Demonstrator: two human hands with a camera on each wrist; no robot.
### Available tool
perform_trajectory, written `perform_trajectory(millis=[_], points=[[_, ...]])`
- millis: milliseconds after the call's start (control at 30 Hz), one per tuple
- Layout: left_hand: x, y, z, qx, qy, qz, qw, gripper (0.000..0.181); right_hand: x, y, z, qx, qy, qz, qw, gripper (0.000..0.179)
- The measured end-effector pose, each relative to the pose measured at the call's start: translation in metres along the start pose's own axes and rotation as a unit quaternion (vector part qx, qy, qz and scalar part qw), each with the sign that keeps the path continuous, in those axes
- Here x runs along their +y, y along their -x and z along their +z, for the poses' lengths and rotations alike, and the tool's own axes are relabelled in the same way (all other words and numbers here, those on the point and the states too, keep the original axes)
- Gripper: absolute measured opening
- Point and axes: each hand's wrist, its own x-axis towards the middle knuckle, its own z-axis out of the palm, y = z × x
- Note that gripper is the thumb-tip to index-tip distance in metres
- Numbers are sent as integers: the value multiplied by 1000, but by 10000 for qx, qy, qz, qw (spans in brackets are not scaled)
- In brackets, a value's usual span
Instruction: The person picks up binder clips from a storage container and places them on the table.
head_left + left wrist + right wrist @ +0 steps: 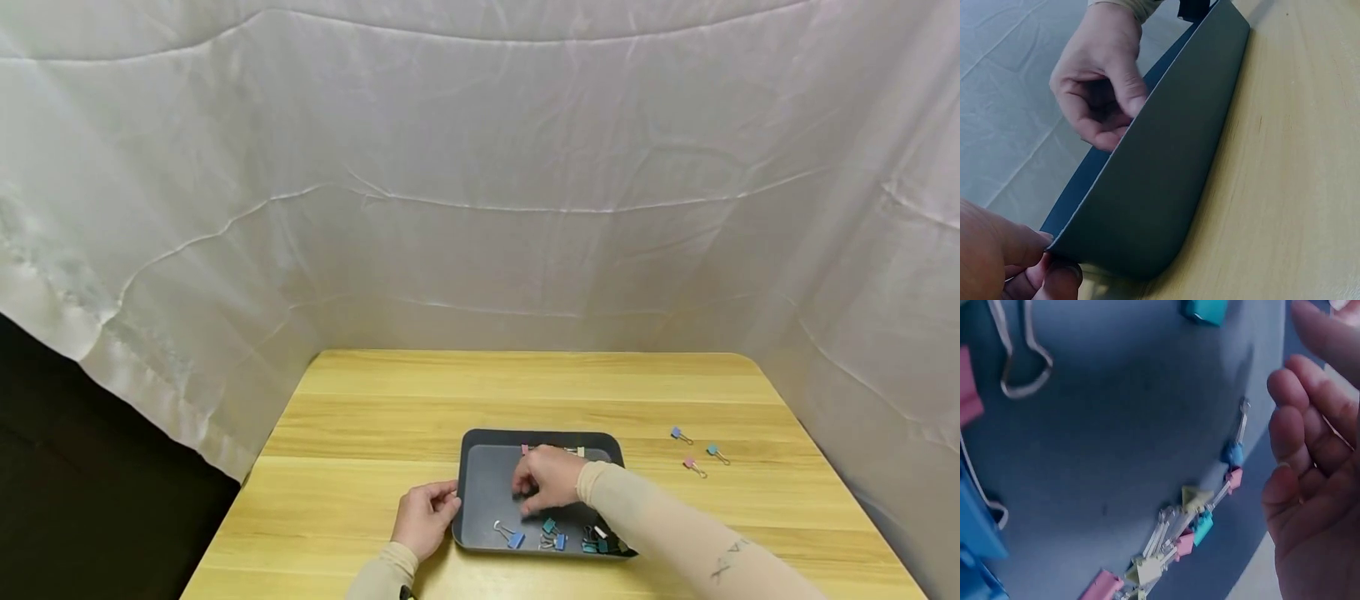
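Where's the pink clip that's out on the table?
In the head view, the pink clip lies on the table to the right of the dark tray, just nearer the person than the teal clip and blue clip.

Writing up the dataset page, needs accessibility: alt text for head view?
A person's right hand reaches into a dark tray of binder clips while the left hand holds its left edge. To the tray's right, a blue clip, teal clip and pink clip lie on a wood table. Pale cloth hangs behind.
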Motion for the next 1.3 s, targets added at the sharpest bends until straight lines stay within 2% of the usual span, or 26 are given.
perform_trajectory(millis=[200, 333, 567, 1300], points=[[1, 0, 0, 10, -28, 56, 10000, 20, -8, -3, 10, -549, 133, -270, 9980, 25], [0, 0, 0, 2, -17, 38, 10000, 20, -12, -7, 16, -758, 197, -499, 9957, 27], [-1, 0, -1, -34, 30, 8, 10000, 20, -20, -17, 21, -1010, 283, -584, 9928, 27], [0, 0, 0, -60, 95, -63, 9999, 20, -26, -37, 31, -853, 399, -1049, 9900, 18]])
